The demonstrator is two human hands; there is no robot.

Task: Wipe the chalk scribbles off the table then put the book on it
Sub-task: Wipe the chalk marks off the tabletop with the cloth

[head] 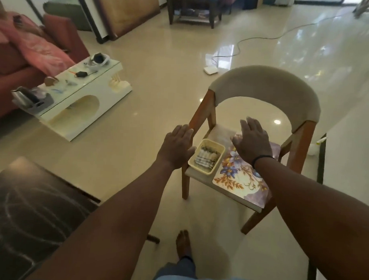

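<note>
1. Both hands empty: left hand [177, 147] and right hand [252, 142] stretched forward, palms down, fingers straight and spread, gripping nothing.
2. Hovering over a wooden chair [262, 94] at about 1 o'clock from the viewer; right hand above the seat, left hand just off its 9 o'clock edge. Contact with anything below not discernible.
3. On the seat, side by side: a cream tray [218, 146] holding a folded checked cloth [206, 158], and, toward 3 o'clock of it, the book [240, 183], lying flat, floral cover up.
4. Long axis of the book running roughly 5 o'clock to 11 o'clock, its far end hidden under the right hand; spine side not discernible.
5. Dark table [26, 207] at 8 o'clock, well apart from the chair, its top covered in looping white chalk scribbles [19, 222].
6. Progress, judged: nothing done so far. Scribbles unwiped, cloth in its tray, book off the table. Remaining: pick up the cloth, wipe the top clean, then carry the book across and lay it down.
</note>
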